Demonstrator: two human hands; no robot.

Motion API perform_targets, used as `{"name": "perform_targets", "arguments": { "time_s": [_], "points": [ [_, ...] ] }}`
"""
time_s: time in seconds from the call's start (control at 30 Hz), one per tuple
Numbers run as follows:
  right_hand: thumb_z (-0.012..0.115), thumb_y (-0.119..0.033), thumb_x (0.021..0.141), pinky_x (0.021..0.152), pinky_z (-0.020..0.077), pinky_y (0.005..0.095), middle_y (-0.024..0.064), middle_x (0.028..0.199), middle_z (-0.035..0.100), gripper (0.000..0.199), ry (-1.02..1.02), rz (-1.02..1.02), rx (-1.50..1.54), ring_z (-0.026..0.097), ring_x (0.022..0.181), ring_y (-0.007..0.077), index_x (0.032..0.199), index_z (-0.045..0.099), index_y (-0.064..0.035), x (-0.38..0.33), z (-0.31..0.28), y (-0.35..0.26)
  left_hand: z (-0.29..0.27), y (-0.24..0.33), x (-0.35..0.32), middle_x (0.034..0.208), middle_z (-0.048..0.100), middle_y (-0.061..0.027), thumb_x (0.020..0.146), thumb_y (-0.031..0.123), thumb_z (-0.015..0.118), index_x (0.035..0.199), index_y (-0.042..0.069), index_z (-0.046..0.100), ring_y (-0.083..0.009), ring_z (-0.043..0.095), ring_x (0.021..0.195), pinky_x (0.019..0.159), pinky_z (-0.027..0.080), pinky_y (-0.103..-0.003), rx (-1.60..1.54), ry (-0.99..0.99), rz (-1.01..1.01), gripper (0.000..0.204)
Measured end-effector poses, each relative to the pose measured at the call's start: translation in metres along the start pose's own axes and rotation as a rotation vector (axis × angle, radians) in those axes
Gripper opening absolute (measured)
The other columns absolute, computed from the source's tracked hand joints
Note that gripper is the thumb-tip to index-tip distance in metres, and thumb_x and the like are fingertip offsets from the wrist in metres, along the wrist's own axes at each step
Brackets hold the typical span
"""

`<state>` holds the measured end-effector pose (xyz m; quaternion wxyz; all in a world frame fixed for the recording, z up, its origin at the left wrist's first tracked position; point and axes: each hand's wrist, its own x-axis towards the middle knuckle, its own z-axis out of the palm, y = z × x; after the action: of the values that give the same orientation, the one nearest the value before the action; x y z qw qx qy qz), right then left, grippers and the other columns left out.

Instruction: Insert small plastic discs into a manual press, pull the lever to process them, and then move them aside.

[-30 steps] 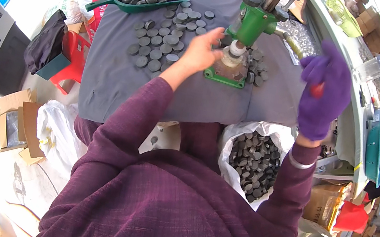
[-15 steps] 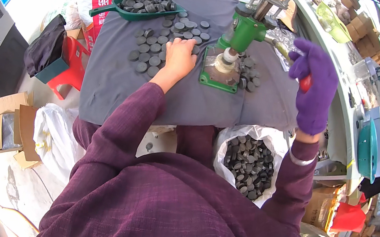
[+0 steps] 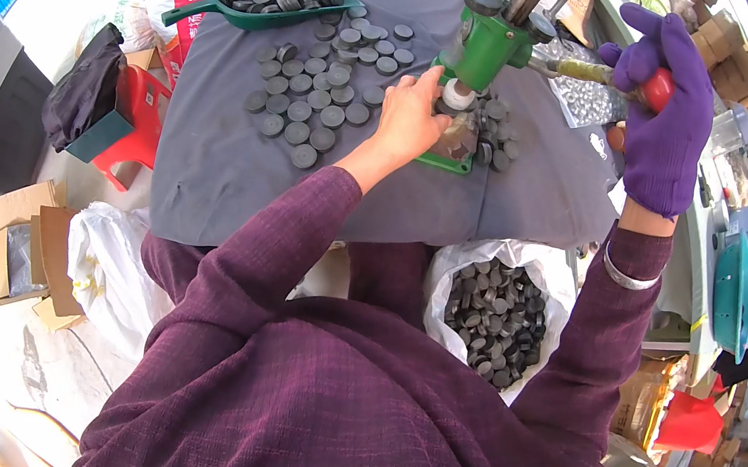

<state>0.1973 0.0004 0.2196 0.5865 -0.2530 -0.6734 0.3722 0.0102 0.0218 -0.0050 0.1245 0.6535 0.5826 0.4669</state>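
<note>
A green hand press [image 3: 483,45] stands on a grey-covered table [image 3: 217,156]. My right hand [image 3: 663,114], in a purple glove, grips the red knob of the press lever [image 3: 660,88]. My bare left hand [image 3: 411,120] rests at the press base, fingertips touching a small white-topped piece [image 3: 459,96] under the ram. Several dark round discs [image 3: 313,98] lie spread on the cloth left of my left hand, and a few more [image 3: 495,140] lie right of the base.
A green scoop [image 3: 254,4] full of discs lies at the table's far left. A white bag [image 3: 493,305] of dark discs sits below the table edge by my right arm. Cardboard boxes [image 3: 29,258], a red stool [image 3: 128,125] and a teal lid [image 3: 732,292] surround the table.
My left hand moved from the loose discs back to the press base. My right hand stayed on the lever knob, which now sits higher and farther from me.
</note>
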Motion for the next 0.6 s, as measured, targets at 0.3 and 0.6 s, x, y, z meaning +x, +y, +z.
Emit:
{"name": "perform_targets", "arguments": {
  "time_s": [0.3,0.6],
  "points": [
    [0.042,-0.01,0.1,0.067,0.0526,0.029,0.0115,0.082,0.065,0.026,-0.068,-0.5,-0.511,0.056,0.062,0.013,0.099,0.064,0.0035,-0.044,-0.006,0.03,0.013,-0.004,0.004,0.112,0.068,-0.0122,0.069,0.012,0.074,0.138,-0.002,0.039,-0.0308,0.057,0.11,0.089,0.043,-0.046,-0.21,0.005,-0.125,0.078],
    [0.053,-0.006,0.089,0.102,0.0414,0.0369,0.0041,0.07,0.06,0.013,-0.097,-0.181,-0.296,0.053,0.061,0.009,0.088,0.064,0.0003,-0.123,0.001,0.068,-0.047,-0.036,-0.002,0.1,0.068,-0.0086,0.072,0.015,0.065,0.1,0.009,0.068,-0.0286,0.057,0.103,0.083,0.043,-0.046,0.558,0.027,0.054,0.029]
  ]
}}
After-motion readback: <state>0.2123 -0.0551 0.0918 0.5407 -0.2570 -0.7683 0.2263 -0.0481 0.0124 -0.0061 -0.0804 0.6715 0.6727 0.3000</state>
